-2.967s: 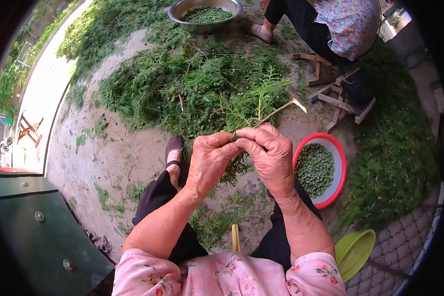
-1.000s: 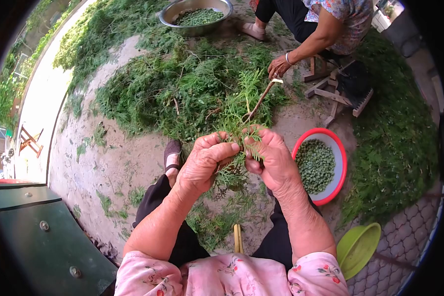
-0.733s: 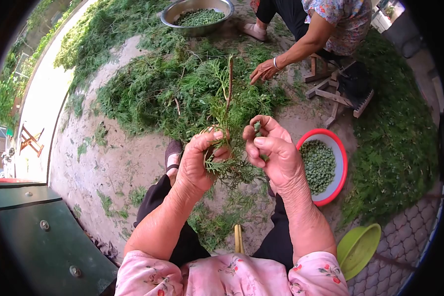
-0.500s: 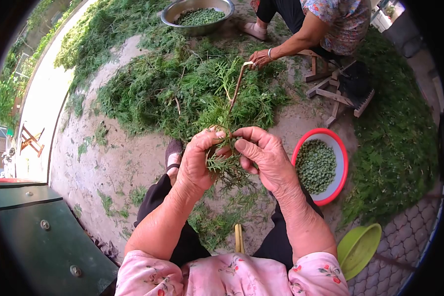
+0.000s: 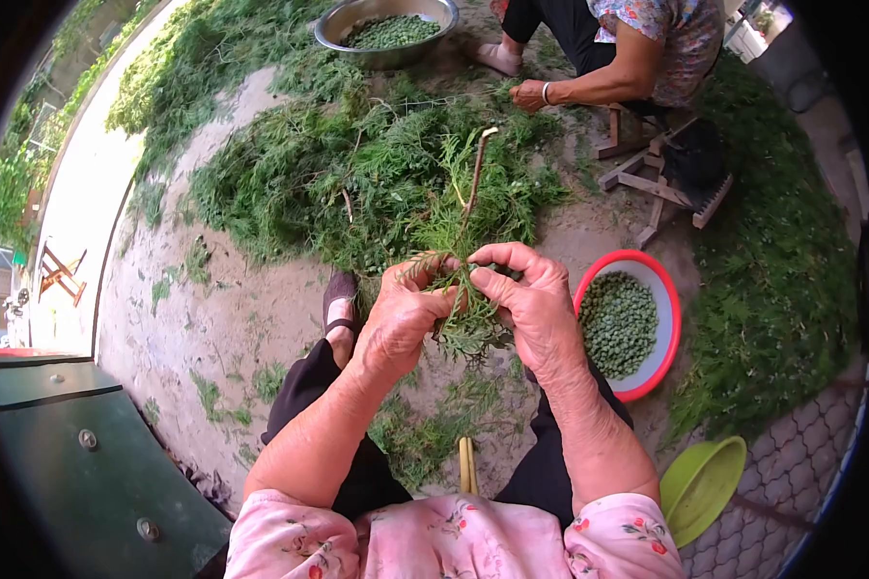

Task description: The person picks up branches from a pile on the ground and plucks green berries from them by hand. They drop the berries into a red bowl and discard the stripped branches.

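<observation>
A green leafy branch (image 5: 474, 183) with a brown stem and a pale cut end points away from me, held between both hands at the centre. My left hand (image 5: 404, 309) is closed on its leaves from the left. On the right, my right hand (image 5: 526, 304) pinches the sprig with thumb and forefinger; the exact spot between the fingertips is partly hidden by leaves. Just right of that hand stands a red-rimmed basin (image 5: 674, 328) holding many small green pods or cones (image 5: 618, 326).
Cut greenery (image 5: 290, 183) is heaped ahead, with more (image 5: 763, 289) along the right. A metal bowl (image 5: 386, 60) of green pieces stands at the back. A co-worker (image 5: 637, 68) sits near a wooden stool (image 5: 652, 183). A green basin (image 5: 710, 487) lies tilted at lower right.
My left hand has shifted slightly right and turned, and the branch's tip has moved a little right. The co-worker's hand has moved up and right, off the branch's far end.
</observation>
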Demonstrator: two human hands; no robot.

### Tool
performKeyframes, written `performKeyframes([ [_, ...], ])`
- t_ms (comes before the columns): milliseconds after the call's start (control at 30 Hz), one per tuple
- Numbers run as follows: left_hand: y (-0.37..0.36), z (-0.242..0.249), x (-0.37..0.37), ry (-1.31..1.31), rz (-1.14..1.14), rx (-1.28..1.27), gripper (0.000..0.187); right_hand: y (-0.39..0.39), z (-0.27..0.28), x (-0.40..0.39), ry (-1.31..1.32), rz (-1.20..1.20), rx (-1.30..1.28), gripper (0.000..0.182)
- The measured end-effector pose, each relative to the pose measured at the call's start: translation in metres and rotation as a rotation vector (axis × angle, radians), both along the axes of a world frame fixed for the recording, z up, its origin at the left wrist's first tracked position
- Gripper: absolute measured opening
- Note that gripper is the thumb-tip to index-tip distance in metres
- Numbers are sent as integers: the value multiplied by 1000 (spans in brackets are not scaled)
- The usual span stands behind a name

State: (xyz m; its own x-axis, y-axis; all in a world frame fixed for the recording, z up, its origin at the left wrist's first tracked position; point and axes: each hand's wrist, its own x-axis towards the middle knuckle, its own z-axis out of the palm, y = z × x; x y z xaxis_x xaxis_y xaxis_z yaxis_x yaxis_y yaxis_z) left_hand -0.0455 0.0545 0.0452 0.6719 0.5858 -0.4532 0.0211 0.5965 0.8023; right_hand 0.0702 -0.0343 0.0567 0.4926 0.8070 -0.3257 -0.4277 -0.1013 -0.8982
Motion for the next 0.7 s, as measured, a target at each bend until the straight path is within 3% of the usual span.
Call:
performKeyframes([
  [167, 3, -11, -3, -25, -55, 68, 19, -1, 3, 3, 45, 31, -94, 12],
  [233, 4, -9, -3, -29, -85, 110, 16, -2, -6, 8, 319, 1, -3, 13],
  [300, 4, -2, -1, -89, 2, -49, 12, -2, -7, 16, 325, 17, 34, 15],
  [367, 8, -11, -2, -73, 55, -59, 13, -2, 1, 22, 380, -114, 165, 14],
  [467, 12, -15, -6, -309, 149, -188, 19, -7, 7, 30, 343, -92, 261, 14],
  [633, 16, -12, -6, -383, 244, -218, 15, -11, -1, 34, 405, -107, 332, 17],
  [700, 17, -16, -6, -377, 281, -240, 14, -11, -6, 29, 319, -85, 142, 19],
])
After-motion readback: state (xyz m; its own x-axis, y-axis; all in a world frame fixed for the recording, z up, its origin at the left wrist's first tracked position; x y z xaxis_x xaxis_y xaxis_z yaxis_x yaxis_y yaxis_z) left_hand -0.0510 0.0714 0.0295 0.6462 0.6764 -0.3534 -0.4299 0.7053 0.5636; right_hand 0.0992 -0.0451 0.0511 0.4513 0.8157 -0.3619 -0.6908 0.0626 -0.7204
